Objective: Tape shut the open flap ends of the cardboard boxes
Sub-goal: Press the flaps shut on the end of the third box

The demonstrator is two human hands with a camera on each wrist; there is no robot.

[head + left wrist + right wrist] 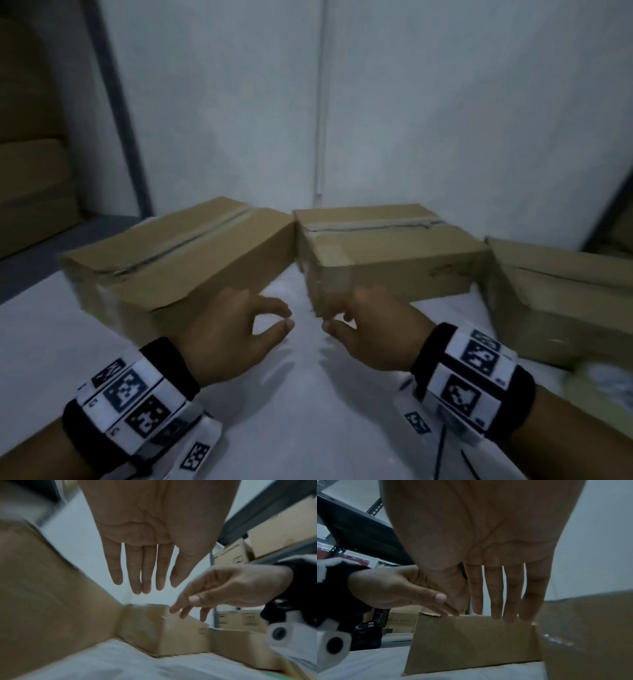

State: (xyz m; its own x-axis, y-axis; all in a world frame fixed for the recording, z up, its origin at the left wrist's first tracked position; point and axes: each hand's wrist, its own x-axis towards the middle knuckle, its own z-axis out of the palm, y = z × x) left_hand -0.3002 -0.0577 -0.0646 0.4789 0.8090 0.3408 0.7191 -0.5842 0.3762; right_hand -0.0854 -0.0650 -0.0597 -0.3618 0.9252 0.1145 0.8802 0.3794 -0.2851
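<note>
Two brown cardboard boxes lie on the white table, each with tape along its top seam: the left box [171, 260] [51, 601] [471, 642] and the middle box [387, 253] [163, 628] [590, 628]. Glossy tape covers the middle box's near corner. My left hand [284, 317] [145, 582] [443, 605] hovers empty at the left box's near end, fingers relaxed. My right hand [334, 317] [185, 608] [501, 608] has straight fingers, and its fingertips touch the middle box's near corner. A third box [555, 301] at the right has a raised, untaped flap.
The white table [308, 428] stretches bare towards me. A pale blurred object [603, 380] lies at the right edge; I cannot tell what it is. More cardboard boxes [30, 192] sit on dark shelving at the left and right. A white wall stands close behind the boxes.
</note>
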